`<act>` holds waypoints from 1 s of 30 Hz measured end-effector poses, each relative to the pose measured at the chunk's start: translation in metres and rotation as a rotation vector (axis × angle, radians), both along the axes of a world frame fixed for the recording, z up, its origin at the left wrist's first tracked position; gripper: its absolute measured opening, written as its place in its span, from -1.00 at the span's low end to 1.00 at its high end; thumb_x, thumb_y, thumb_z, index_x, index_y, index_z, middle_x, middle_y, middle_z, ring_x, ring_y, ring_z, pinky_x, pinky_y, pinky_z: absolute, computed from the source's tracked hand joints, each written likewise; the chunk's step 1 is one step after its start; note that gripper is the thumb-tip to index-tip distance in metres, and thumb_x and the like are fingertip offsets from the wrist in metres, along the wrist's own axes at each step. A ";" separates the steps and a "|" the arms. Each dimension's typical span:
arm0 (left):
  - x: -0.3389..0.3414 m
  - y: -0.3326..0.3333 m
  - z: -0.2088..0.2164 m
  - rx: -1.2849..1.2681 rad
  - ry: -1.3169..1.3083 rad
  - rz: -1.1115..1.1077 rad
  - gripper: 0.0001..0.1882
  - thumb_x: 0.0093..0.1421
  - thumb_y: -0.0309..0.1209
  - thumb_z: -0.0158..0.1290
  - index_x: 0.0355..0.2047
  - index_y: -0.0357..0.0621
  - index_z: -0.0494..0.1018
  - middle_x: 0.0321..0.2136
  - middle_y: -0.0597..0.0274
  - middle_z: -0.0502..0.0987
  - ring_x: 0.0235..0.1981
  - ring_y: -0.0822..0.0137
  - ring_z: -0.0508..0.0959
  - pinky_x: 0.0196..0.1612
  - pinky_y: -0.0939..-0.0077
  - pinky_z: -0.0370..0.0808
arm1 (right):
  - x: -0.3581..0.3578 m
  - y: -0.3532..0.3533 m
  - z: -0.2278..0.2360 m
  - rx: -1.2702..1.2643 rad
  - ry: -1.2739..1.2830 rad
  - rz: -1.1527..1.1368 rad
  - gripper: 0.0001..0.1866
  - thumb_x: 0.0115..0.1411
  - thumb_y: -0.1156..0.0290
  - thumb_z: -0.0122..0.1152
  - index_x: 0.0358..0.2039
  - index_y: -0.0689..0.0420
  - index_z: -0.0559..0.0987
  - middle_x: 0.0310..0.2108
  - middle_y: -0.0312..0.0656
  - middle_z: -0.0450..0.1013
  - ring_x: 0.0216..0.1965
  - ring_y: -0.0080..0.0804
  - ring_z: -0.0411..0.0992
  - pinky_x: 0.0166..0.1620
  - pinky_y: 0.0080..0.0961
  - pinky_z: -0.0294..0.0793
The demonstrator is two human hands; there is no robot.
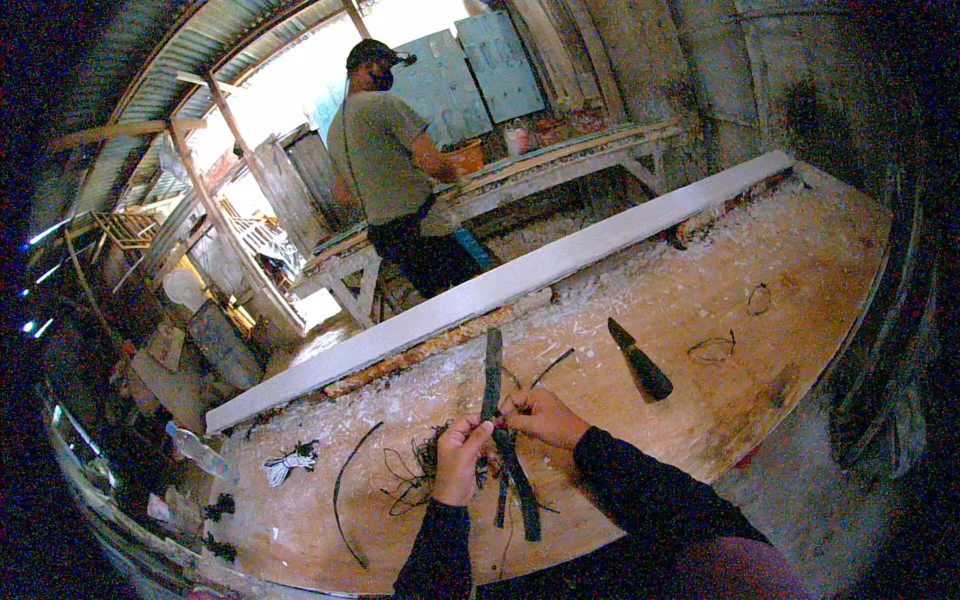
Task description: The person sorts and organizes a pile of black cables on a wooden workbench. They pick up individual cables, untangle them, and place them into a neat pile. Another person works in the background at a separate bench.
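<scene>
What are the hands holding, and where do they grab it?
Both hands, left and right, pinch a long dark strip near its middle, where tangled dark strings gather.

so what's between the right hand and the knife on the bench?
In the head view, between right hand and knife: a thin dark strip lying on the bench, plus white chips.

Low in the frame, both hands, left grip (462, 462) and right grip (545, 415), pinch a dark strip (492, 372) above the dusty surface (800, 260).

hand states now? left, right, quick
Left hand: closed on dark wire strands.
Right hand: closed, pinching the long dark strip.
</scene>
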State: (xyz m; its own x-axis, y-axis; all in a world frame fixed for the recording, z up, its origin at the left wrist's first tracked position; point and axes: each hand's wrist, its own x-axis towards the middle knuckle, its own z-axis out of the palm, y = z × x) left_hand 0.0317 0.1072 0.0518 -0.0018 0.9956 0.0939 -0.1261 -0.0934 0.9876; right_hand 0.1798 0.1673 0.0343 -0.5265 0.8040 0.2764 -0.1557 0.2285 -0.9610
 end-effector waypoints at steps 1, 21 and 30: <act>-0.001 0.001 -0.001 0.019 0.003 0.004 -0.88 0.07 -0.39 -0.06 -0.42 -0.18 0.37 -0.55 0.38 0.43 -0.61 0.61 0.37 -0.57 0.73 0.32 | -0.001 0.002 -0.003 0.025 -0.005 -0.024 -0.93 -0.03 0.44 0.06 -0.58 0.15 0.45 -0.64 -0.41 0.33 -0.59 -0.71 0.24 -0.51 -0.73 0.24; -0.101 -0.068 0.101 0.783 -0.989 -0.333 -0.90 0.12 -0.37 -0.16 -0.41 -0.11 0.26 -0.49 0.32 0.23 -0.61 0.47 0.18 -0.66 0.64 0.22 | 0.023 0.039 -0.026 0.132 -0.411 -0.514 -0.74 -0.21 0.22 0.13 -0.66 0.18 0.48 -0.68 -0.12 0.39 -0.63 -0.34 0.35 -0.50 -0.48 0.31; -0.091 -0.062 0.102 0.653 -0.856 -0.243 -0.89 0.09 -0.40 -0.13 -0.36 -0.11 0.27 -0.51 0.34 0.24 -0.65 0.51 0.22 -0.74 0.76 0.18 | 0.023 0.043 -0.032 0.278 -0.573 -0.426 -0.70 -0.24 0.18 0.13 -0.60 0.18 0.50 -0.59 -0.06 0.42 -0.53 -0.18 0.40 -0.42 -0.36 0.35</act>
State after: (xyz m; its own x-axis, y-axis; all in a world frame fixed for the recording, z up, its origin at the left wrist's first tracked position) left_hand -0.0595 0.0449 0.1543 -0.1279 0.7376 0.6630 -0.8306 -0.4450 0.3349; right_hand 0.2026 0.2107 0.0022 -0.3085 0.9104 0.2755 0.5051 0.4023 -0.7636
